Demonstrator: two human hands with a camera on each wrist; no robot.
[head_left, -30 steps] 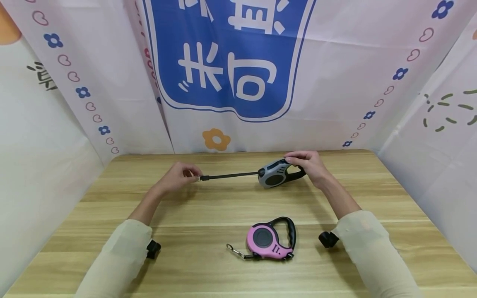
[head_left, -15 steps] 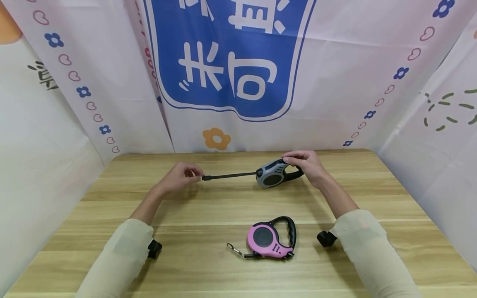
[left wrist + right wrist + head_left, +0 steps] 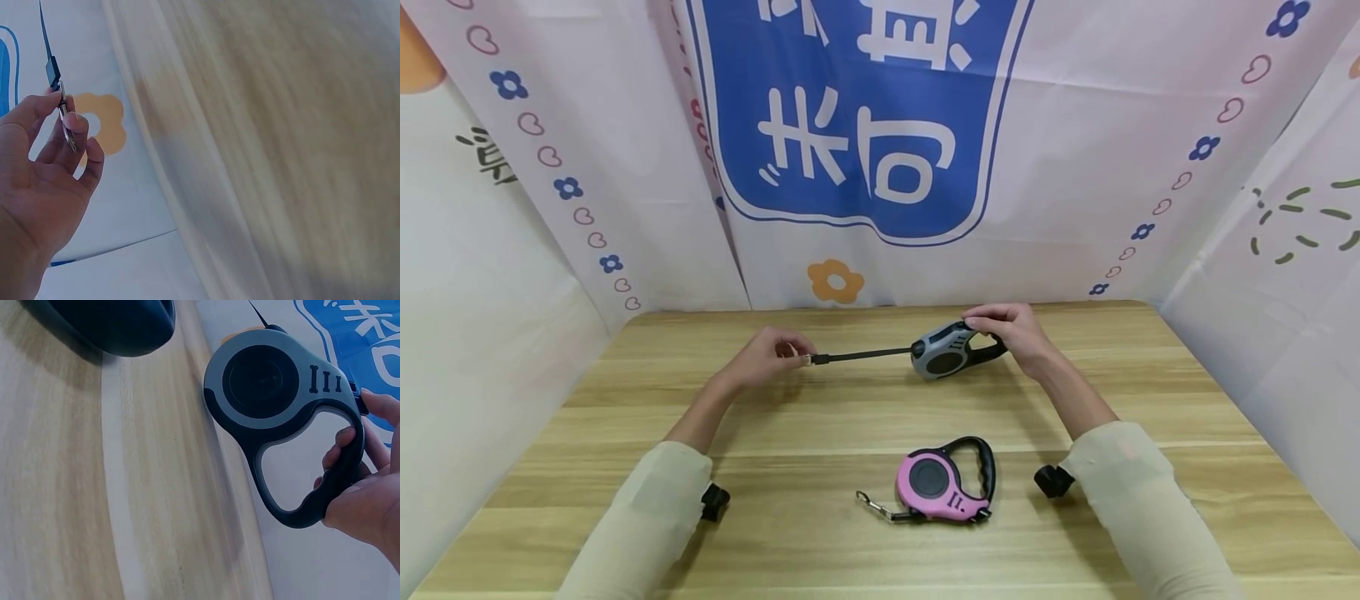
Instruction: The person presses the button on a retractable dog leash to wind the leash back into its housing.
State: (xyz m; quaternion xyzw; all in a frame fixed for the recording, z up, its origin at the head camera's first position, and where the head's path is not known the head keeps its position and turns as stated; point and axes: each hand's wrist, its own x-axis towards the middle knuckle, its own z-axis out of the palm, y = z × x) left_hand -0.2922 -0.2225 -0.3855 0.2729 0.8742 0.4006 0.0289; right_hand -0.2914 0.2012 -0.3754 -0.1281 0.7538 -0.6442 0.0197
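A grey and black retractable dog leash [image 3: 942, 353] is held over the far part of the table. My right hand [image 3: 1013, 333] grips its black handle; in the right wrist view the fingers curl through the handle loop and the thumb lies at the button [image 3: 359, 400]. My left hand [image 3: 767, 357] pinches the metal clip [image 3: 67, 125] at the strap's end between thumb and fingers. The black strap [image 3: 868, 355] runs taut between the two hands. Nearer the front, a pink and black retractable leash [image 3: 934, 485] lies on the table, its metal clip [image 3: 872, 504] pointing left.
The wooden table [image 3: 790, 550] reaches back to a white printed cloth backdrop [image 3: 1060, 167], with cloth walls on both sides. A black wrist device [image 3: 715, 502] sits under the left sleeve, another [image 3: 1052, 481] under the right.
The grey leash body has shifted slightly left with my right hand, and my left hand has edged right. The strap showing between them is a little shorter. The pink leash has stayed put.
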